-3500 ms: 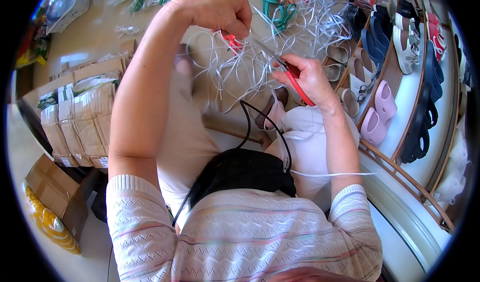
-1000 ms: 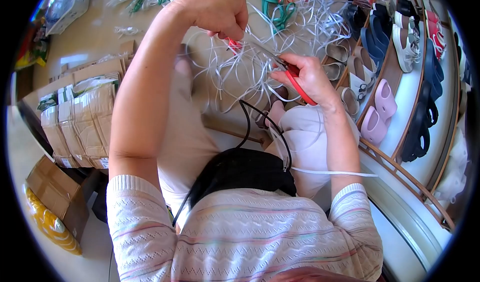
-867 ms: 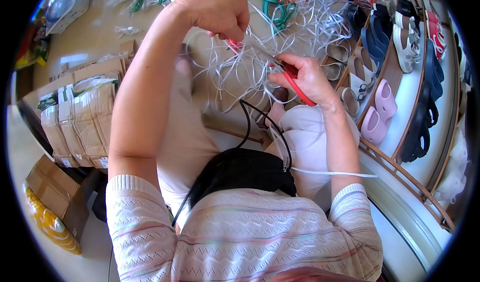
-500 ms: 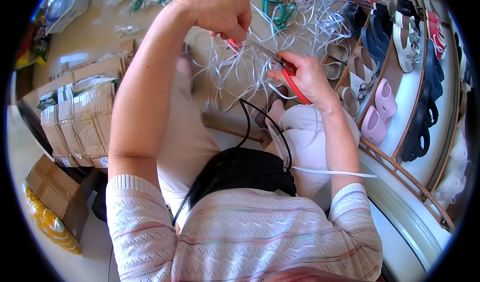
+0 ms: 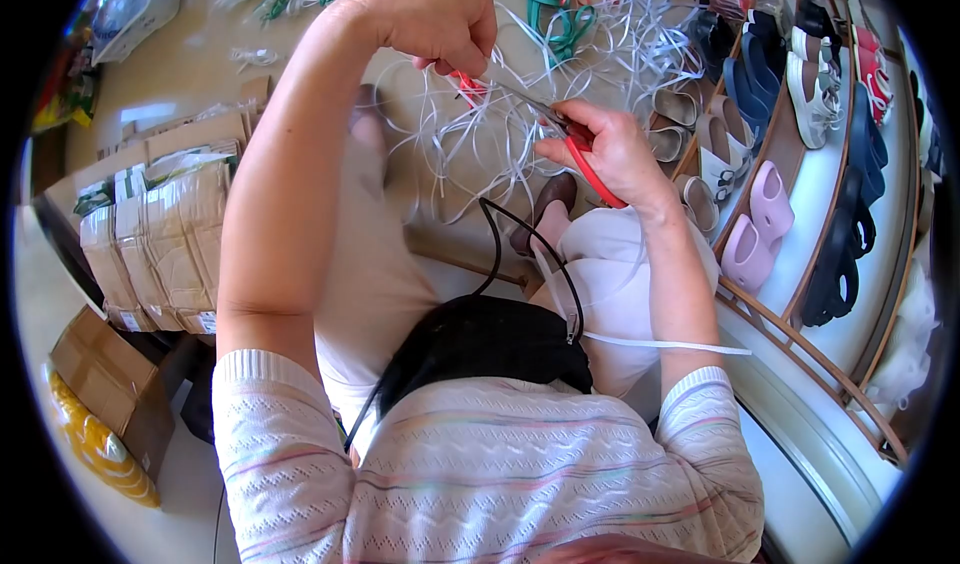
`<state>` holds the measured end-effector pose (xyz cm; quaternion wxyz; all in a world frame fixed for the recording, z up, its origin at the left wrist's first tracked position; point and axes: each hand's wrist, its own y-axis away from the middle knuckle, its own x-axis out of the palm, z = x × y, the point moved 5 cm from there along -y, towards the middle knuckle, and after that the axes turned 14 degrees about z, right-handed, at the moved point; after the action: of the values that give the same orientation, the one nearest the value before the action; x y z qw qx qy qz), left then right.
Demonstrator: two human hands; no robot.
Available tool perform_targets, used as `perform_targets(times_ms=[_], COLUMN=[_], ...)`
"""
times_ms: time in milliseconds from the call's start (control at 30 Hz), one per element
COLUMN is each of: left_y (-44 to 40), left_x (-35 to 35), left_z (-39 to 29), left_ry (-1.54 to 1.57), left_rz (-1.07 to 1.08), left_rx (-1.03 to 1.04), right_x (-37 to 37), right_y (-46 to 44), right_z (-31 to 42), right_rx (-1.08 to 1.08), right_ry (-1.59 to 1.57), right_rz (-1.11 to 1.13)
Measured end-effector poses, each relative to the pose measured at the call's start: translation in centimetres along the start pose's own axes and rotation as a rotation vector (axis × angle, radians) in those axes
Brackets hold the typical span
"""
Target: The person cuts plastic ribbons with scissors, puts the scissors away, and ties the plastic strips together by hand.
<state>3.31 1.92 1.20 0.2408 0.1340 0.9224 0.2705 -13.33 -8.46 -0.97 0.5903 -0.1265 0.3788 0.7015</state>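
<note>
My right hand (image 5: 617, 156) is closed around the red handle of a pair of scissors (image 5: 592, 170). The metal blades point up and left, their tips close to my left fingers. My left hand (image 5: 447, 22) is bent over at the top, fingers curled and pinched together; what lies between them is hidden. Just under those fingers shows a small red piece (image 5: 467, 86), and I cannot tell if it is held. Loose white plastic strips (image 5: 455, 149) are tangled below both hands. A black pouch with a cord (image 5: 485, 339) rests on my lap.
Shoe racks with pink clogs (image 5: 757, 226) and other shoes stand at right. Green strips (image 5: 560, 39) lie among the white ones at the top. Taped cardboard bundles (image 5: 165, 239) and a cardboard box (image 5: 110, 379) are at left. A white strip (image 5: 665, 344) sticks out beside my waist.
My left hand has shifted slightly up and left. White strips near my right knee have moved, showing more of the brown shoe. My right hand keeps its hold on the scissors.
</note>
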Motion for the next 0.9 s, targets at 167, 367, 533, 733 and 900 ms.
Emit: perform_targets(times_ms=[167,367,533,733,900], left_y=[0.1,1.2,0.3,0.4,1.0], left_x=[-0.2,-1.1,-0.5,-0.7,-1.3], left_z=[-0.3,1.3,0.8,0.3,1.4], left_ry=[0.053,0.081,0.097,0.073,0.092], left_rz=[-0.001,-0.096,-0.034,-0.073,-0.127], left_rx=[0.018,0.001,0.078,0.061,0.053], right_x=[-0.2,-0.5,-0.3,-0.2,-0.4], right_y=[0.5,0.8,0.3,0.7,0.9], right_z=[-0.7,-2.0,-0.6,-1.6,-1.6], right_rx=[0.007,0.012,0.021,0.077,0.079], right_ry=[-0.076,-0.101,-0.054,-0.106,-0.085], right_rz=[-0.019,-0.015,0.017,0.059,0.067])
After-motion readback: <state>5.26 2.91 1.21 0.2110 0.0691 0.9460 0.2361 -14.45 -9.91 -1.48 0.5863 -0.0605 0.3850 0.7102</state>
